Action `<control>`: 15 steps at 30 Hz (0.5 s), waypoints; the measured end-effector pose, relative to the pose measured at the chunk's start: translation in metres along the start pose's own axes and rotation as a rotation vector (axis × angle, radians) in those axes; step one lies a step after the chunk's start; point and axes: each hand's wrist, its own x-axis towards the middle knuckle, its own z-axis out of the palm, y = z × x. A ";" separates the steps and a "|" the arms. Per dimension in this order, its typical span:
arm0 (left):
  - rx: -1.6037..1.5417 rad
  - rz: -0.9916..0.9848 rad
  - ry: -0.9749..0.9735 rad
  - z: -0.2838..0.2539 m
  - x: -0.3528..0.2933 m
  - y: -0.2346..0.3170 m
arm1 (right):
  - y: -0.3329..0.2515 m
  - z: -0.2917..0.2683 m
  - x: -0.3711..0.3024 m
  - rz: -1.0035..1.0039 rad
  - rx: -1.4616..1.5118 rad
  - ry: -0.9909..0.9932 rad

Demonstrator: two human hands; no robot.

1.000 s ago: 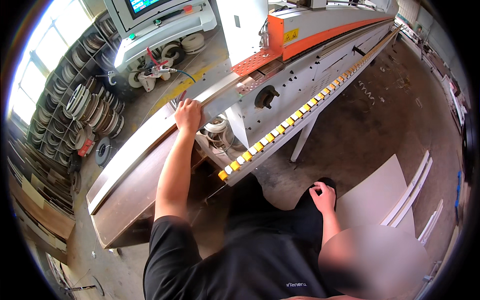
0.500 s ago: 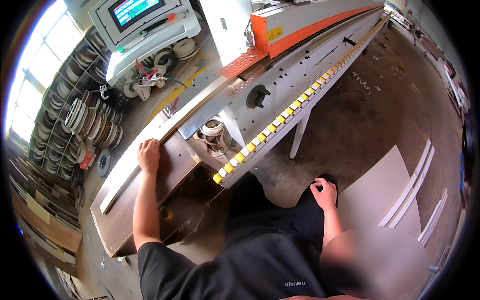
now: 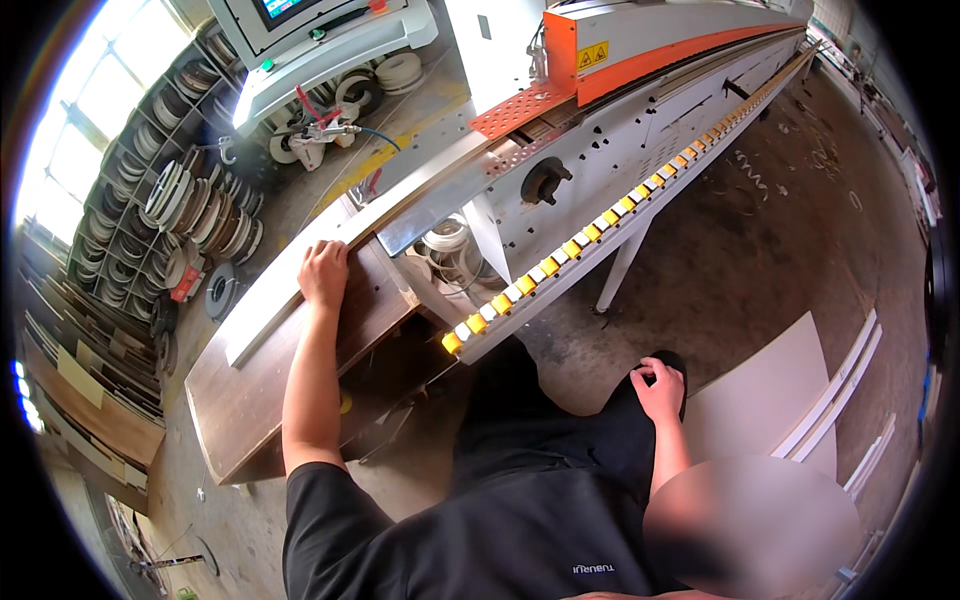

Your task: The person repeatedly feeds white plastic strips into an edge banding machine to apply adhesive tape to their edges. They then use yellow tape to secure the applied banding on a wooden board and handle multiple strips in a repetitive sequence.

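A long narrow white board lies on a brown wooden table, its far end running along the guide into an edge-banding machine. My left hand is on the board with its fingers curled over the near long edge, close to the metal plate where the table meets the machine. My right hand rests on my knee, away from the board. Its fingers are curled in, thumb bent toward the forefinger, and nothing shows in them.
A rail with yellow and white rollers runs along the machine's near side. Behind stand a control panel and a rack of edging rolls. A pale sheet and white strips lie at right.
The white board has slid along the table toward the machine, with my left hand on it. The view has shifted a little. My right hand stays on my knee.
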 end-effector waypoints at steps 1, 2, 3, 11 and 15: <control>0.000 0.004 -0.007 0.005 0.005 0.007 | 0.001 0.000 -0.001 0.002 -0.002 -0.001; 0.001 0.009 -0.006 0.012 0.009 0.011 | 0.000 0.001 0.000 0.001 -0.001 -0.002; -0.001 0.015 -0.005 0.016 0.014 0.018 | 0.000 0.001 0.000 0.001 -0.003 0.000; -0.100 0.072 0.008 0.047 0.042 0.072 | -0.004 0.000 -0.004 0.021 0.020 0.012; -0.197 0.194 0.024 0.043 0.039 0.064 | -0.008 -0.005 -0.009 0.039 0.025 0.022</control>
